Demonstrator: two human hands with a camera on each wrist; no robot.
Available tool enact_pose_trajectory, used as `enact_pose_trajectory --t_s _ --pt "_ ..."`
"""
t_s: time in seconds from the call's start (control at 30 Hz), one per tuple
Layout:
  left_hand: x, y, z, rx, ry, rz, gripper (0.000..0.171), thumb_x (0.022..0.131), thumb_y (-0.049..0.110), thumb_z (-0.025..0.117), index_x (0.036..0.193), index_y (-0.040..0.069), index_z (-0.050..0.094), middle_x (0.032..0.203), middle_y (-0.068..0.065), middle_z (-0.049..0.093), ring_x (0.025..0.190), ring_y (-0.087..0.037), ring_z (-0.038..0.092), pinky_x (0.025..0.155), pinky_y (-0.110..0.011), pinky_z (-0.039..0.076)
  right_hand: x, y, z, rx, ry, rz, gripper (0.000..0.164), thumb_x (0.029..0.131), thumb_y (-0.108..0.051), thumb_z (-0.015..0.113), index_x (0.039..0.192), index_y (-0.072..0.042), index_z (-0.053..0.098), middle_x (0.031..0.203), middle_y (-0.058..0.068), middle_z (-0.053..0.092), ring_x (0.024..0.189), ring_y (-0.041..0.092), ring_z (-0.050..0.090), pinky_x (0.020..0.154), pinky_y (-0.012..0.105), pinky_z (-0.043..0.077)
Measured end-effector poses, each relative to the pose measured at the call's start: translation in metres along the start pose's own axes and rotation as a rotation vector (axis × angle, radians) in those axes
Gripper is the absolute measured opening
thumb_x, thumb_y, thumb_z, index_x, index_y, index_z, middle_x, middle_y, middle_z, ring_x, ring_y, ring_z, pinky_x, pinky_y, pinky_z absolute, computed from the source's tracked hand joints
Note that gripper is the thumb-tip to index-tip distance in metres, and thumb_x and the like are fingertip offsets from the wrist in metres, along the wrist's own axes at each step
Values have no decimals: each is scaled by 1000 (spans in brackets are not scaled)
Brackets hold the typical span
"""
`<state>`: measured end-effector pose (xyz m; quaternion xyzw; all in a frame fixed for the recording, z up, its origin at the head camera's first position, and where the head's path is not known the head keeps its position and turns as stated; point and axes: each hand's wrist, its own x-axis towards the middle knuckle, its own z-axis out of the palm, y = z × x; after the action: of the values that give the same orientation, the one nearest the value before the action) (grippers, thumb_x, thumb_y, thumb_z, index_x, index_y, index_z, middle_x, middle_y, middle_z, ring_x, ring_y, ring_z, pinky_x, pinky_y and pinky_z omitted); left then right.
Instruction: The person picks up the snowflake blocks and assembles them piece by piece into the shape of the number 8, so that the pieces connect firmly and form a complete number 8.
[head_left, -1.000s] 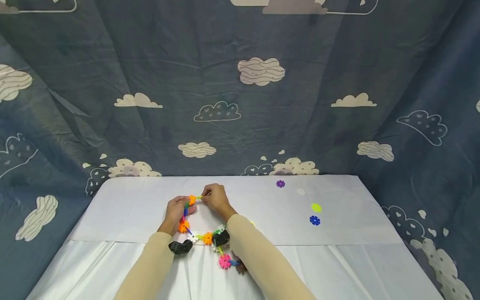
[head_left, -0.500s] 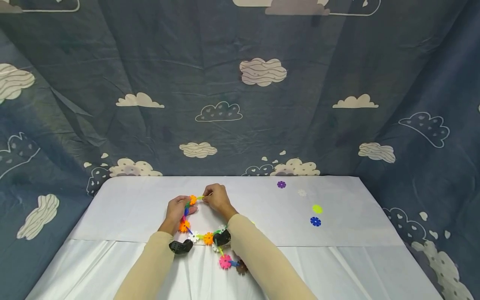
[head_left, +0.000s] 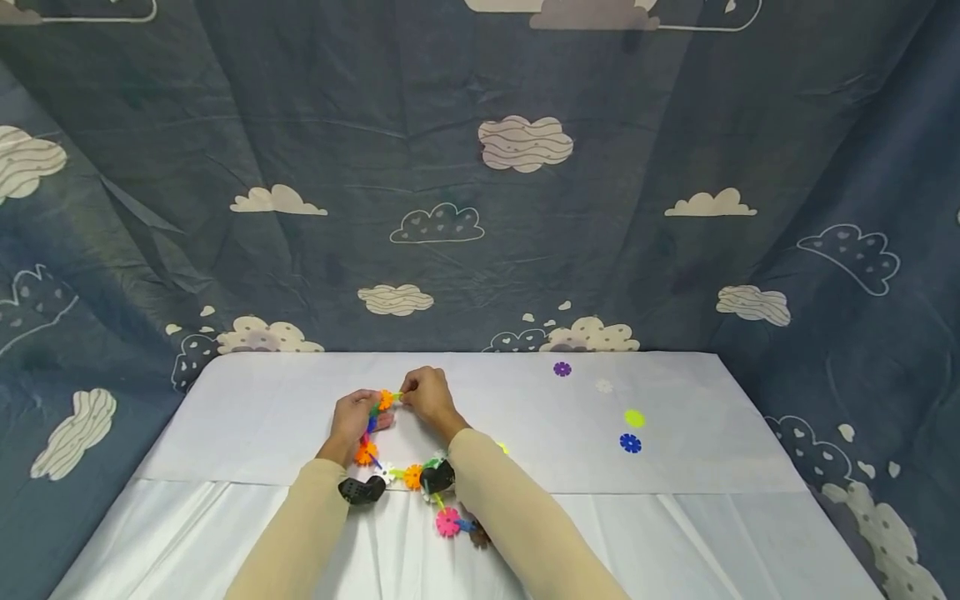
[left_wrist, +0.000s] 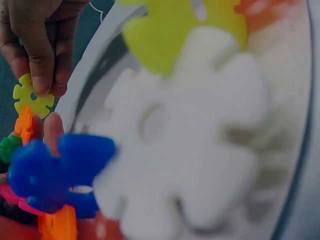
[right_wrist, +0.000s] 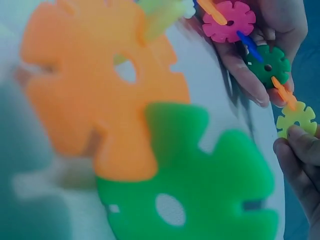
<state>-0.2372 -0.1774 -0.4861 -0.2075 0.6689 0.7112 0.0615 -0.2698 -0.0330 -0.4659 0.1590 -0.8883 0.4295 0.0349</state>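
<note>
A chain of coloured, notched flower-shaped discs curves between and below my hands. My left hand (head_left: 349, 423) holds its upper end near the green disc (right_wrist: 269, 66), with the pink disc (right_wrist: 230, 22) close to the palm. Above it, the orange disc (head_left: 386, 400) links to a yellow disc (right_wrist: 297, 119). My right hand (head_left: 431, 400) pinches that yellow disc between thumb and fingers. Lower in the chain are a white disc (left_wrist: 185, 135), another orange disc (head_left: 413, 477) and a pink end disc (head_left: 447, 522); the right sleeve partly hides a brown disc (head_left: 480, 535).
Loose discs lie on the white-covered table (head_left: 247, 417) to the right: purple (head_left: 562, 368), white (head_left: 604, 386), yellow (head_left: 634, 418) and blue (head_left: 630, 443). Another yellow piece (head_left: 503, 447) shows beside the right sleeve. A dark cloud-print curtain (head_left: 435, 167) hangs behind the table.
My right hand has shifted slightly left with the yellow disc, closer to the orange disc. The lower chain moved slightly left; my left hand stays nearly still.
</note>
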Motion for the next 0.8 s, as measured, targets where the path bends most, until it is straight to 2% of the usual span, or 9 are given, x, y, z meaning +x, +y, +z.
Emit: enact_pose_trajectory --t_s 0.17,0.27,0.37,0.47,0.53,0.6,0.67,0.8 --pt "-3 2 1 21 11 1 27 102 12 46 120 -8 50 110 -24 58 64 -14 68 66 -29 58 1 -4 0 -76 -32 4 18 76 5 76 64 -8 70 62 -3 64 63 6 52 63 18 44" --pt "-2 4 -1 41 2 -13 30 102 12 46 123 -9 49 109 -24 60 65 -14 68 67 -30 58 4 -5 -3 -107 -88 37 15 78 1 76 68 -10 72 66 -5 64 74 11 51 71 22 43" --pt "0 4 0 56 -36 -42 34 103 15 45 128 -7 47 113 -24 60 68 -14 69 69 -29 58 5 -5 -13 -91 -140 98 9 77 -2 78 81 -9 75 75 -3 68 89 17 50 78 26 44" --pt "4 4 0 57 -80 -68 39 104 18 44 134 -7 44 121 -26 58 70 -12 70 72 -27 57 6 -1 -30 -27 -174 164 23 75 -4 80 98 -6 75 85 1 70 97 20 52 78 25 49" --pt "5 5 -1 57 -104 -86 43 104 20 44 137 -7 41 126 -26 56 71 -11 70 74 -26 57 4 5 -44 20 -177 185 31 75 -3 81 105 -3 72 88 5 71 92 20 59 70 24 53" --pt "6 6 -3 56 -130 -99 46 104 20 43 140 -7 37 126 -25 56 72 -11 70 75 -25 56 0 14 -59 61 -166 197 31 76 -2 80 106 0 71 88 8 71 77 18 65 62 23 54" --pt "5 8 -5 47 -149 -109 48 103 20 42 142 -7 34 116 -20 63 73 -12 71 75 -26 56 -7 26 -75 91 -149 201 29 77 -1 79 104 3 70 87 10 70 64 18 66 57 24 54" --pt "5 12 -8 33 -187 -106 47 104 21 41 142 -5 32 92 -8 70 75 -16 71 73 -27 57 -25 54 -109 132 -81 227 24 79 -2 77 101 5 70 85 10 69 61 14 64 57 27 55"
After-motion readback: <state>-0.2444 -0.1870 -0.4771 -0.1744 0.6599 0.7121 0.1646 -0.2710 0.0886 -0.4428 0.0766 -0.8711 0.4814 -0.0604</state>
